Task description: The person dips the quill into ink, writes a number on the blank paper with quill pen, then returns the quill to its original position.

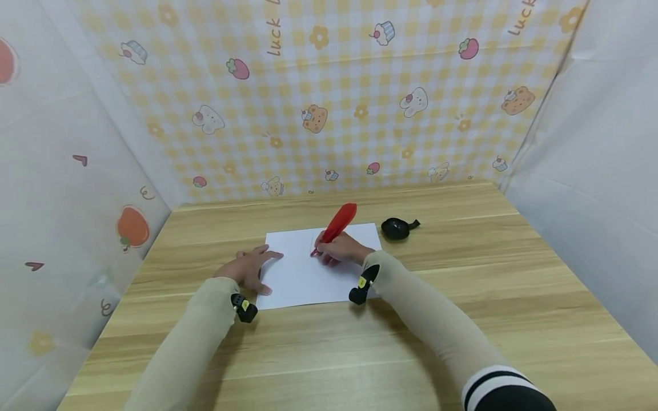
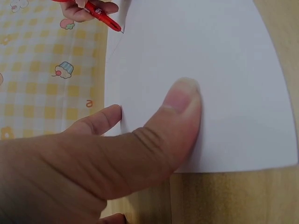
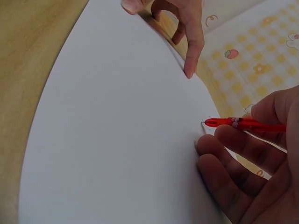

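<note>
A sheet of white paper [image 1: 293,279] lies flat on the wooden table. My right hand [image 1: 341,249] pinches a red pen [image 1: 336,225] with a wide, feather-like top, its tip on the paper near the far edge. A thin line [image 2: 113,52] runs from the tip in the left wrist view. Spread over the paper's left edge, my left hand [image 1: 248,268] presses it with thumb [image 2: 180,105] and forefinger. In the right wrist view the pen's red barrel [image 3: 243,123] sits between thumb and fingers, the other fingers resting at the sheet.
A round black object [image 1: 396,229] with a short strap-like tail sits to the right of the paper's far corner. Behind the wooden table [image 1: 329,354] hangs a yellow checked cloth [image 1: 360,85] with cartoon prints. White cloth walls stand left and right.
</note>
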Available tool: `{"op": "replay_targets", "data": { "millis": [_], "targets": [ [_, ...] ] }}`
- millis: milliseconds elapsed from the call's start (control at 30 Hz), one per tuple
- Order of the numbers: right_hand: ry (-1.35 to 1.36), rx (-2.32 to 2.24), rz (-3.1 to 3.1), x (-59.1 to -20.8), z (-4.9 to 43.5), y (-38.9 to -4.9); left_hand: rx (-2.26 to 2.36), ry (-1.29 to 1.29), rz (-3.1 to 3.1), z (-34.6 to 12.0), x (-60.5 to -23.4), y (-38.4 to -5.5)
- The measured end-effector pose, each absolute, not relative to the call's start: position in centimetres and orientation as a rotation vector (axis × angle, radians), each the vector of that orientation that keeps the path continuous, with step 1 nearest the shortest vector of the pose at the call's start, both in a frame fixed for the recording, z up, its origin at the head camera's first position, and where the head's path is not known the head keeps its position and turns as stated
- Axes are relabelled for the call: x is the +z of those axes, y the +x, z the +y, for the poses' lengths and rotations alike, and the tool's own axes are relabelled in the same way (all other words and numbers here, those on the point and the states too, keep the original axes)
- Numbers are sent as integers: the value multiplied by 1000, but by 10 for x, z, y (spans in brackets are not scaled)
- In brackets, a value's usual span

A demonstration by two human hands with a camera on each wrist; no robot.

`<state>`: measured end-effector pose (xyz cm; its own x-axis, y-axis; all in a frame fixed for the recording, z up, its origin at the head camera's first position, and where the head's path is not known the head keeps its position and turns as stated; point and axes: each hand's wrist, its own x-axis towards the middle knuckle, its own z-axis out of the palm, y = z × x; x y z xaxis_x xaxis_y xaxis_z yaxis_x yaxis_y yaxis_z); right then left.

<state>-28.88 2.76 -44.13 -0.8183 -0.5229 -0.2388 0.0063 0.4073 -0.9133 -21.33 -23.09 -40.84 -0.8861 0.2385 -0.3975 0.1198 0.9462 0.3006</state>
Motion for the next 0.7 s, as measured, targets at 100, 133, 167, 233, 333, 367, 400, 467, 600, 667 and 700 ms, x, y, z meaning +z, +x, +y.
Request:
{"op": "replay_targets", "data": {
  "millis": [100,133,167,233,333,367,400,467,600,667,700],
  "targets": [
    [-458,-1410,2166,-441,28,-287,376,258,2659,-231,-409,-213],
    [-464,-1407,2166,-441,28,-287,378,258,2658,-231,-408,-214],
    [-469,-1403,2166,-440,28,-286,381,258,2657,-231,-408,-214],
    [-471,-1404,2161,-440,29,-285,382,258,2656,-231,-408,-214],
    [-465,-1407,2146,-440,29,-284,381,260,2656,-232,-408,-215],
    [-463,-1408,2141,-441,30,-284,379,260,2655,-232,-408,-215],
    [-462,-1408,2138,-441,30,-283,378,260,2655,-232,-408,-215],
    [-465,-1405,2138,-441,31,-281,379,258,2655,-232,-408,-215],
    [-488,-1396,2134,-441,32,-278,378,248,2653,-232,-409,-215],
    [-499,-1392,2129,-440,33,-276,374,244,2652,-232,-410,-215],
    [-503,-1390,2126,-440,33,-275,374,242,2651,-232,-410,-215]
  ]
}}
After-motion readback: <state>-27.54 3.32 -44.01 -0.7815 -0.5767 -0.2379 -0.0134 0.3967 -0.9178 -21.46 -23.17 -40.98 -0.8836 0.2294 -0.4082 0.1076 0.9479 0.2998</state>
